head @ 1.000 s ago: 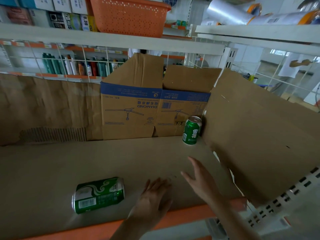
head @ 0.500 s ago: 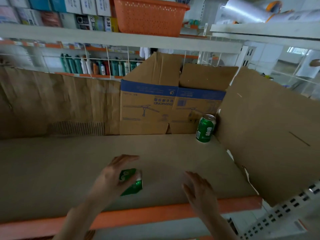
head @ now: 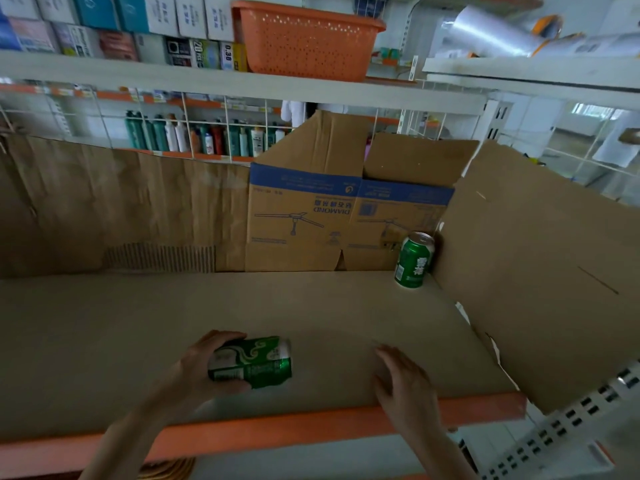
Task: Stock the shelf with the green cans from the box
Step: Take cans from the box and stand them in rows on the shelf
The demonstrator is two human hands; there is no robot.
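I see the left hand (head: 199, 367) gripping a sideways green metal can (head: 254, 362) above the cardboard-lined shelf (head: 104, 323); right hand (head: 405, 386) hovers, fingers loosely spread, holding nothing.

Dim and murky over the shelf (head: 121, 323); brighter from the window (head: 588, 110) upper right. Soft focus, edges bent, corners smeared.

A sideways green can (head: 254, 362) is gripped near the shelf (head: 138, 323) front, while an upright green can (head: 414, 259) stands back-right.
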